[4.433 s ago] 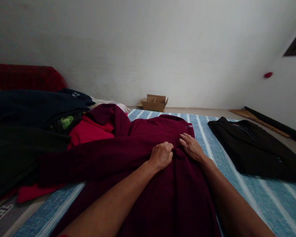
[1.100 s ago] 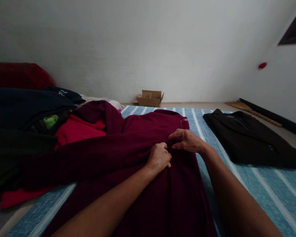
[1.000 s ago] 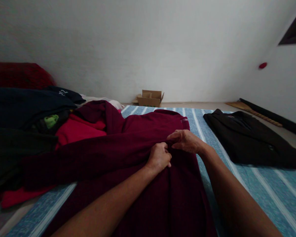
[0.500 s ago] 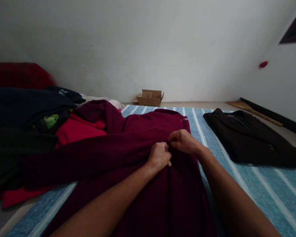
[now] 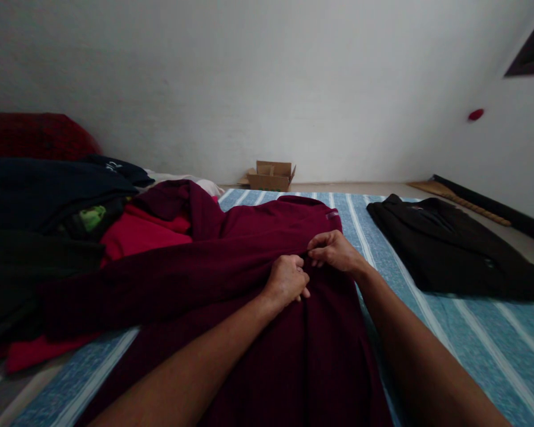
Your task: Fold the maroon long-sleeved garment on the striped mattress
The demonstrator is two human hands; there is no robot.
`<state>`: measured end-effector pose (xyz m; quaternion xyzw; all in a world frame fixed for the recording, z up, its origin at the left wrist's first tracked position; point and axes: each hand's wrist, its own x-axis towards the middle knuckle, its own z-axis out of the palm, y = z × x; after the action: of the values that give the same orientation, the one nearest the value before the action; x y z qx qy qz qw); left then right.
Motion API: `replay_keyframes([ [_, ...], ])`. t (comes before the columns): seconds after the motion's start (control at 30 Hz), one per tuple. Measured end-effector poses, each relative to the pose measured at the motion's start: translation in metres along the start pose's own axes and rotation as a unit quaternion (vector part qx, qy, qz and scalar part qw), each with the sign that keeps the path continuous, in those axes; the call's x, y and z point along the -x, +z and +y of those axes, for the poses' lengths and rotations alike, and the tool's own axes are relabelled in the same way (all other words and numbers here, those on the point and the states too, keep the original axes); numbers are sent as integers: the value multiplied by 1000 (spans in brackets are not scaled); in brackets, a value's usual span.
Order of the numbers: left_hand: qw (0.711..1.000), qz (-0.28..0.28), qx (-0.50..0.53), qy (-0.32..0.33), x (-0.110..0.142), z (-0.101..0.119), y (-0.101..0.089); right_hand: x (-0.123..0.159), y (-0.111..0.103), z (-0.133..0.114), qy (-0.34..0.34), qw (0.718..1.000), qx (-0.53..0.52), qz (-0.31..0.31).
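Both hands [image 5: 287, 279] on maroon garment [image 5: 267, 246], room rightward

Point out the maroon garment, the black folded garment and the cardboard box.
maroon garment [image 5: 182, 279], head view, on its sleeve
black folded garment [image 5: 454, 255], head view, middle of its body
cardboard box [image 5: 267, 182], head view, front wall

- Before me, the spread garment [image 5: 244, 237] lay on the sheet [image 5: 409, 296], its left part over some of the clothes pile [image 5: 48, 190].
- That clothes pile was to my left.
- To my right, another garment [image 5: 454, 249] lay on the sheet, apart from the spread garment.
- Beyond the sheet's far edge I had the box [image 5: 269, 178], near the wall [image 5: 293, 89].
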<state>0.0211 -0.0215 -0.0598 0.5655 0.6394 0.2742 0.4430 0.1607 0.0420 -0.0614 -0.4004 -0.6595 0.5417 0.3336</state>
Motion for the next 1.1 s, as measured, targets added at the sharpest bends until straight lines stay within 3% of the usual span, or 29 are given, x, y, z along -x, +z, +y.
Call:
replay_keyframes([
  [0.33, 998, 16, -36, 51, -3, 1, 0, 3, 1, -6, 7, 1000, -27, 10],
  [0.73, 998, 22, -54, 20, -4, 7, 1, 1, 2, -3, 5, 1000, -14, 17],
  [1.1, 993, -25, -112, -8, -11, 6, -3, 5, -2, -10, -2, 999, -11, 41],
])
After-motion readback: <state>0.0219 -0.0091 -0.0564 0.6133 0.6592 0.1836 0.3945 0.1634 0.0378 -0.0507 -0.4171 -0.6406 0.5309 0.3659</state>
